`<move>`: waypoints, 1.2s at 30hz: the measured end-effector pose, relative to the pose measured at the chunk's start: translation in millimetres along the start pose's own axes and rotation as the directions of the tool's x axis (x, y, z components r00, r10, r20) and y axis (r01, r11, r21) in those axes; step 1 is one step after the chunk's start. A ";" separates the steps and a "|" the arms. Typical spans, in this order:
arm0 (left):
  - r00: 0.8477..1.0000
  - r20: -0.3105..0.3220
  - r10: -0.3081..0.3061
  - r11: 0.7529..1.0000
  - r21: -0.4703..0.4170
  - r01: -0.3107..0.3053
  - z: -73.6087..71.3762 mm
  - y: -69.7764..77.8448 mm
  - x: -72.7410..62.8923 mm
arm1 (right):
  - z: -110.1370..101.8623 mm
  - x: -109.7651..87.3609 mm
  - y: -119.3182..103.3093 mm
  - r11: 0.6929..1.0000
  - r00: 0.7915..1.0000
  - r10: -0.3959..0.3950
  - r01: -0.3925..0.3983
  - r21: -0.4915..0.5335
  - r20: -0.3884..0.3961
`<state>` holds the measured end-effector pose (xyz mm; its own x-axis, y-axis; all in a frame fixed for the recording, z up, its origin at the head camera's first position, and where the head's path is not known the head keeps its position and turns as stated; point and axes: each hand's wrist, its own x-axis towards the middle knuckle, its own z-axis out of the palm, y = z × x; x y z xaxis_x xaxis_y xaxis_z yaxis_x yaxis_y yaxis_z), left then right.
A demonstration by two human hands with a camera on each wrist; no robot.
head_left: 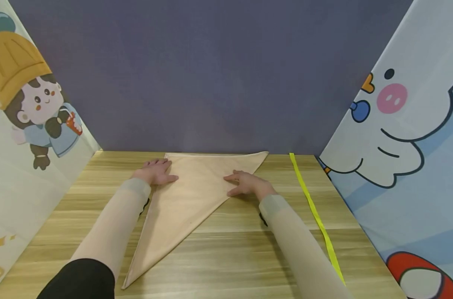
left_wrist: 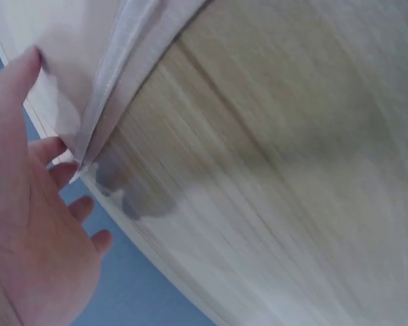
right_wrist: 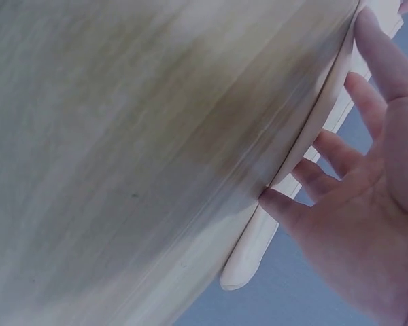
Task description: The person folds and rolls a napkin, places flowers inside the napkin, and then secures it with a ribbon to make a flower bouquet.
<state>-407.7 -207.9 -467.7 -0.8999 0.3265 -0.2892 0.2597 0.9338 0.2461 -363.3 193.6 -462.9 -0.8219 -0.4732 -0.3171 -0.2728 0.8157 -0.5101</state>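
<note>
A pale peach cloth, folded into a triangle, lies flat on the wood-grain table. Its straight top edge runs along the back of the table, and one point reaches toward the front left. My left hand rests at the cloth's upper left corner with fingers spread. In the left wrist view its thumb and fingers lie beside the layered edge. Over the slanted right edge, my right hand touches the cloth with loosely extended fingers. The right wrist view shows those fingertips along the cloth's edge.
A yellow strip lies lengthwise on the right of the table. Behind the table stands a dark grey-blue panel. Printed cartoon panels flank it, with a child figure on the left and a white animal on the right.
</note>
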 end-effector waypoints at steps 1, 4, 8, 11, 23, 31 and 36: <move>1.000 -0.002 -0.005 1.000 0.007 0.005 -0.8 1.6 -0.5 | 0.3 0.4 0.2 1.000 1.000 -0.002 0.002 -0.002 0.001; 1.000 -0.008 -0.030 0.999 -0.024 0.030 -3.8 6.3 -3.5 | 0.8 1.0 0.5 1.000 1.000 -0.007 0.007 -0.011 0.000; 0.998 0.010 -0.060 0.997 -0.039 0.060 -4.9 7.0 -5.6 | 0.8 0.7 0.1 1.000 1.000 -0.008 0.008 -0.020 0.001; 0.997 0.034 -0.064 0.998 -0.018 0.065 -2.6 1.0 -2.5 | 0.1 -1.0 -1.3 1.000 1.000 -0.005 0.006 -0.019 0.007; 1.000 0.019 -0.020 1.000 0.008 0.020 2.4 -6.4 0.0 | 1.9 -2.5 -0.5 1.000 1.000 -0.003 0.003 -0.006 0.001; 0.985 -0.069 0.157 0.986 -0.042 -0.160 6.0 12.0 -29.2 | 2.0 -1.2 -0.7 1.000 1.000 -0.014 0.014 -0.019 0.002; 0.966 -0.102 0.237 0.969 -0.048 -0.243 11.0 9.2 -41.8 | 2.7 -3.8 -1.2 1.000 1.000 -0.008 0.008 -0.018 0.003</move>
<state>-363.8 -211.3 -463.5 -0.8433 0.5222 -0.1267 0.4537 0.8183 0.3529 -358.5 193.5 -463.2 -0.8181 -0.4806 -0.3158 -0.2882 0.8179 -0.4980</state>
